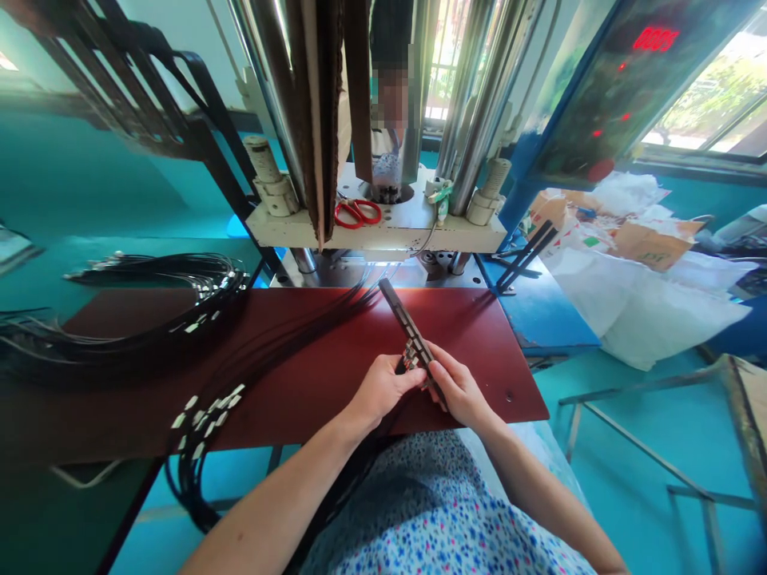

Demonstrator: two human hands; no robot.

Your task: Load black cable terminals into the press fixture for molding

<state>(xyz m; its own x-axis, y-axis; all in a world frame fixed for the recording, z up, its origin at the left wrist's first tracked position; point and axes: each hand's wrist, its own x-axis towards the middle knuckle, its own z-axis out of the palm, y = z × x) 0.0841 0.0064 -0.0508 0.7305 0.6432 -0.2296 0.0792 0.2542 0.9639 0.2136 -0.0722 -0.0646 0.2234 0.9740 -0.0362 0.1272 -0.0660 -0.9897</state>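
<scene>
My right hand (460,385) is closed around the near half of a long, dark slotted metal bar (396,307). The bar slants away toward the machine, above the reddish-brown table board (461,319). Closed beside it, my left hand (383,390) grips a bunch of black cables whose small metal connector ends (411,353) show at the bar's side. Fingers hide how those ends meet the bar. Another bundle of black cables with white tags (209,415) lies to the left and hangs over the board's front edge.
Ahead stands a press with a cream plate (269,231), holding red-handled scissors (358,213). A coil of black cables (221,295) lies at left. At right are a control box with a red display (655,38), white sacks (629,295) and a metal frame (641,389).
</scene>
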